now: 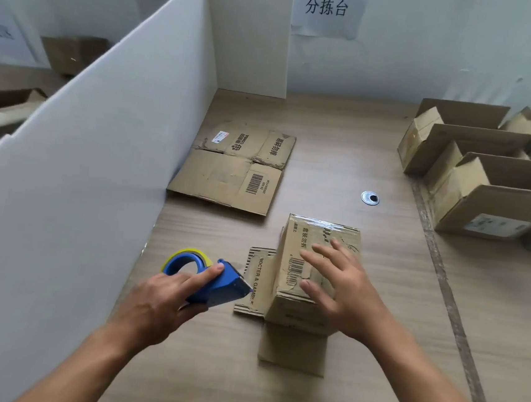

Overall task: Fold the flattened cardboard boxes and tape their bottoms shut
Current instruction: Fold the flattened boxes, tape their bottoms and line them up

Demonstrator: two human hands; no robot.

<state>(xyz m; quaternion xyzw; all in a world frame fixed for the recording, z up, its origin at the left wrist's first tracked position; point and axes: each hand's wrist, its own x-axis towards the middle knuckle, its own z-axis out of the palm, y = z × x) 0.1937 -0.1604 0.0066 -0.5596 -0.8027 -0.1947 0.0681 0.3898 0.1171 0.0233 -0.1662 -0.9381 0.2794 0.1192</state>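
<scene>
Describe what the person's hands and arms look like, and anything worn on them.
Both are bare. The left hand and right hand wear no gloves and no visible rings. The left forearm and right forearm carry no sleeve, watch or band up to the frame's lower edge.

Looked like a packing/sorting stn in a whse: wall sign [326, 7] read 分拣台, white partition [100, 152] split the wood-look bench [224, 375], w/ rows of cardboard boxes [497, 203] alongside.
</scene>
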